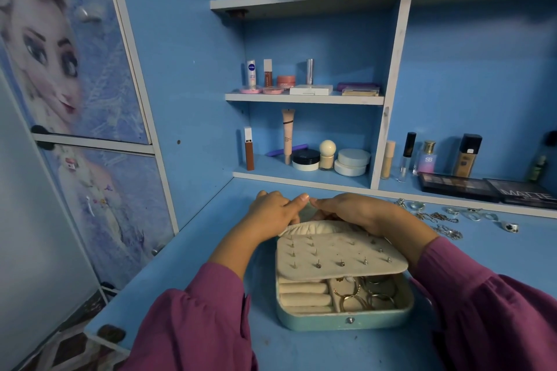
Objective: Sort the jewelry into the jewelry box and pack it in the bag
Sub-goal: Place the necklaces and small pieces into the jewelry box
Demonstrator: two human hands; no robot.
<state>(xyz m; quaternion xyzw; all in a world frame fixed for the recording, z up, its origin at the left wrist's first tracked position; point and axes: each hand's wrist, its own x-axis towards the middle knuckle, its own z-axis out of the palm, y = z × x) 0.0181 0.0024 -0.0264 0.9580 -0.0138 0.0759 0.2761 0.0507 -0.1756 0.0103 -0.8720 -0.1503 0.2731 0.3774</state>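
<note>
Open teal jewelry box point(346, 321) near front edge of blue desk point(187, 274); left hand point(272, 211) and right hand point(358, 209) curled over its raised lid. Loose jewelry point(446, 220) just right; eyeshadow palettes point(485, 188) and bottles behind. Bare desktop left.

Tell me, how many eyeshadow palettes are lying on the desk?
2, both at the desk's far right, side by side below the bottles: a dark palette showing rows of shades, and right of it a black palette lettered MATTE. The frame edge may hide more.
</note>
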